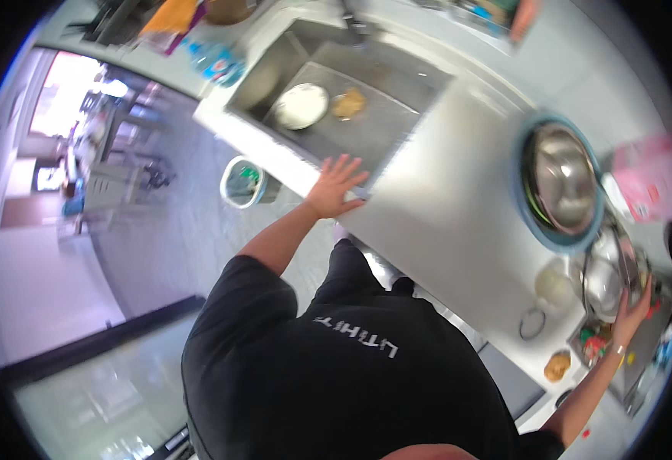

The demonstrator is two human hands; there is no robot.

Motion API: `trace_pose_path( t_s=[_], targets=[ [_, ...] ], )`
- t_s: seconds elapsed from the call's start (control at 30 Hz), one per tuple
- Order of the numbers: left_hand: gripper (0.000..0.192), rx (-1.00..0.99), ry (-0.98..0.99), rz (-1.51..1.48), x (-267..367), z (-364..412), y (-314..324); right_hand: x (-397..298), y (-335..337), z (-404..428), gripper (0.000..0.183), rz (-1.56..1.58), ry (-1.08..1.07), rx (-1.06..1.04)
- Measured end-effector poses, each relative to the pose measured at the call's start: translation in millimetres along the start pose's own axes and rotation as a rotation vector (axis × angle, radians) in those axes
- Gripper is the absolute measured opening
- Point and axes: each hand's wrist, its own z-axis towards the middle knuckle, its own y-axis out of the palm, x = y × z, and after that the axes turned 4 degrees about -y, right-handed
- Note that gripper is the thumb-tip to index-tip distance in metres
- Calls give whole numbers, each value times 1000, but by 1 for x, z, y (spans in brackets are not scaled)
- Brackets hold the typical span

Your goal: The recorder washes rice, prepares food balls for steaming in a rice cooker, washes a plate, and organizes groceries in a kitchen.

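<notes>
My left hand (339, 187) rests palm down with fingers spread at the front corner of the steel sink (290, 138). Inside the sink are a white plate (302, 107) and, beside it, a tan-coloured lump (348, 104) that is too blurred to name. At the far right, my right hand (635, 310) is at the rim of a shiny metal bowl (603, 282), thumb on one side and fingers on the other. The bowl stands among other metalware at the counter's right end, and blur hides its exact contact with my fingers.
A blue basin (523, 215) holding metal bowls stands near the wall, beside a pink package (646, 178). A tan item (557, 366) and a dark ring (532, 324) lie nearer. Left of the sink is a plastic bottle (215, 63); a bin (244, 181) stands on the floor.
</notes>
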Motion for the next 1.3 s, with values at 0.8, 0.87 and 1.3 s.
trace_pose_path(
  t_s=[0.8, 0.87, 1.3],
  targets=[
    [73, 486, -635, -137, -389, -118, -74, -771, 388, 161, 65, 278, -651, -500],
    [77, 440, -754, -74, -414, -111, -62, -778, 386, 109, 64, 958, -631, -788],
    [80, 139, -632, 22, -312, -4, -39, -539, 367, 167, 52, 333, -43, -64]
  ],
)
